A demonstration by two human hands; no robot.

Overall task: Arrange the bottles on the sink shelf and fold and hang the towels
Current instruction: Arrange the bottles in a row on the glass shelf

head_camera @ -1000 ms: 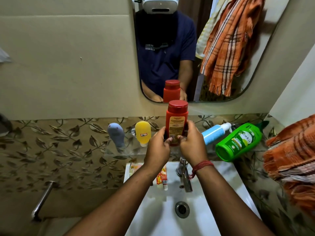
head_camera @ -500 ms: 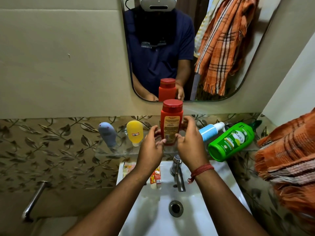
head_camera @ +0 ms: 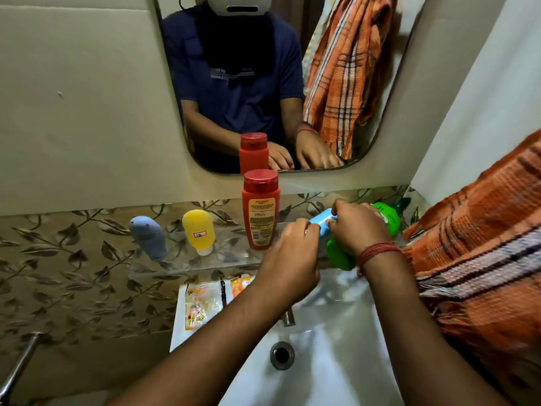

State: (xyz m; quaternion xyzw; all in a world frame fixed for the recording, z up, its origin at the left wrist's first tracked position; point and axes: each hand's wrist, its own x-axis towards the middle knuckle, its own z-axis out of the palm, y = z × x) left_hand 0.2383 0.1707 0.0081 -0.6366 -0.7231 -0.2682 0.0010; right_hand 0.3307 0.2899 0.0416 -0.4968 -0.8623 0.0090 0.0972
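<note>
Hands (head_camera: 358, 230) off red bottle (head_camera: 260, 210), blurred.

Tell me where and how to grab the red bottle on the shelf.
Grip the red bottle round its flat-sided body just under the cap, coming from the front. It stands upright and free on the glass shelf, with the yellow tube at its left and the left hand low at its right.

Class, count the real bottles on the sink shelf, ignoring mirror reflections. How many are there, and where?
5: grey-blue bottle leftmost, yellow bottle, upright red bottle at centre, blue bottle and green bottle lying behind the hands. More may be hidden.
</note>
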